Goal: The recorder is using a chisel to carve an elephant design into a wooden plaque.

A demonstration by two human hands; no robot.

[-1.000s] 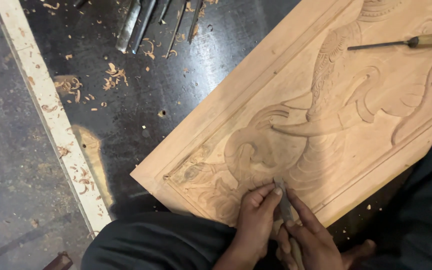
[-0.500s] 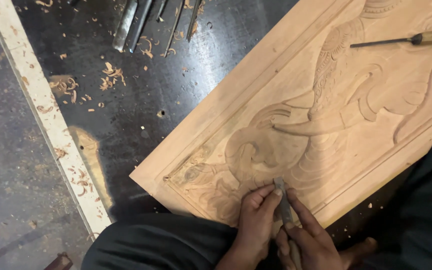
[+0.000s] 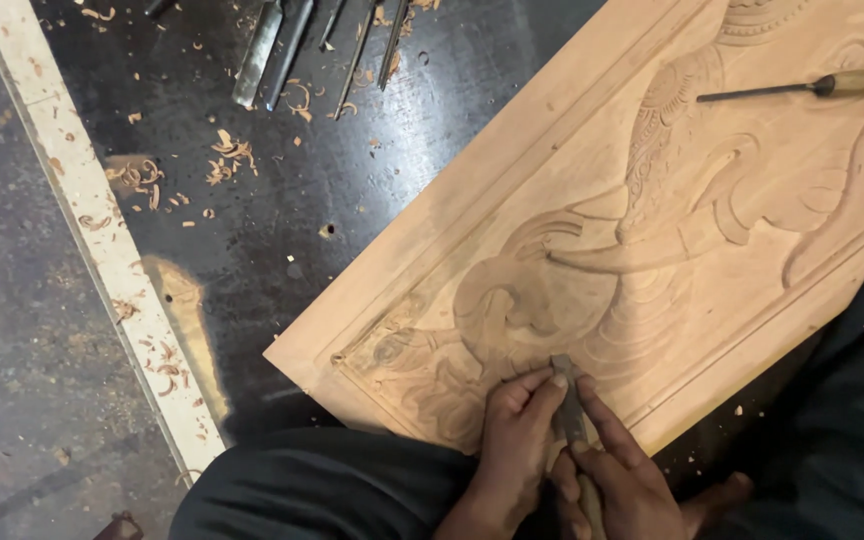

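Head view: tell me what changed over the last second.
Nothing visibly changed. Both hands, left and right, still grip the chisel with its tip on the carved panel near its lower edge. The spare chisel still lies on the panel, and the tools on the dark floor are unmoved.

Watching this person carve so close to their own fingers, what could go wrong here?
The chisel is pinched between the left hand and right hand, fingertips beside its tip: a slip could cut them or gouge the carved panel. The spare chisel lying on the panel might roll off.
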